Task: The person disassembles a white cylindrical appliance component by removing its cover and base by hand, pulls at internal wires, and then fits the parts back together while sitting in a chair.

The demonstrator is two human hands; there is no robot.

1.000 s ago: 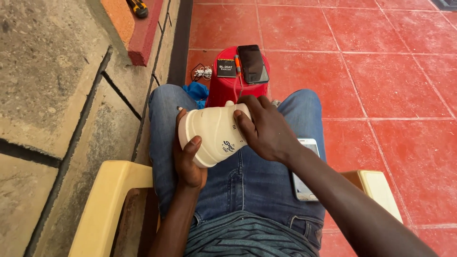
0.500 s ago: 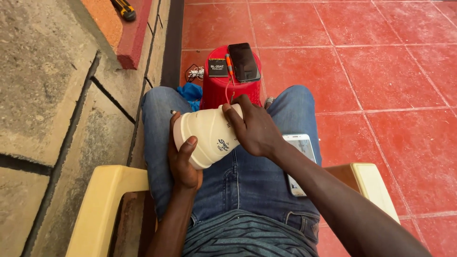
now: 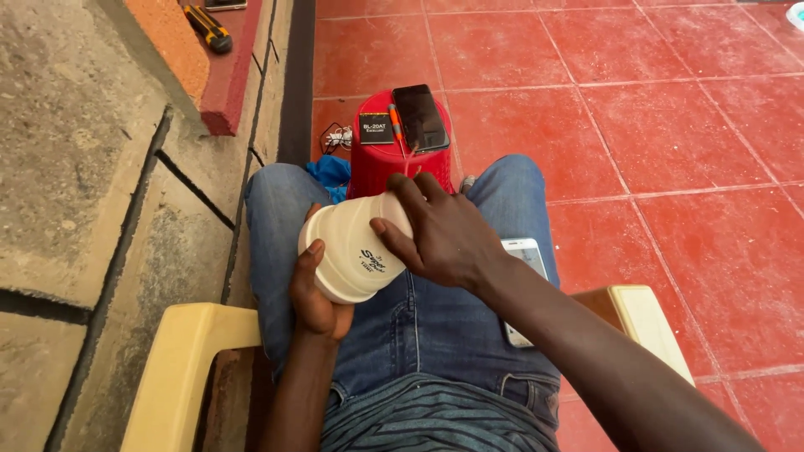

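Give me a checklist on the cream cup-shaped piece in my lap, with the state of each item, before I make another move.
1. Left hand cups the cream piece from below: ok.
2. Right hand lies over its top, grip closed on it: ok.
3. Piece rests above the lap, not hanging over the floor: ok.
4. White phone on the right thigh, close to its outer edge: not ok.
5. Dark phone lies flat on the red stool: ok.
6. Inside of the piece: cannot tell.

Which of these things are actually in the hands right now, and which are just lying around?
In hand: cream plastic housing, cradled by left hand, gripped by right hand.

Lying about: white phone on the thigh; black phone and battery on red stool; yellow-handled tool.
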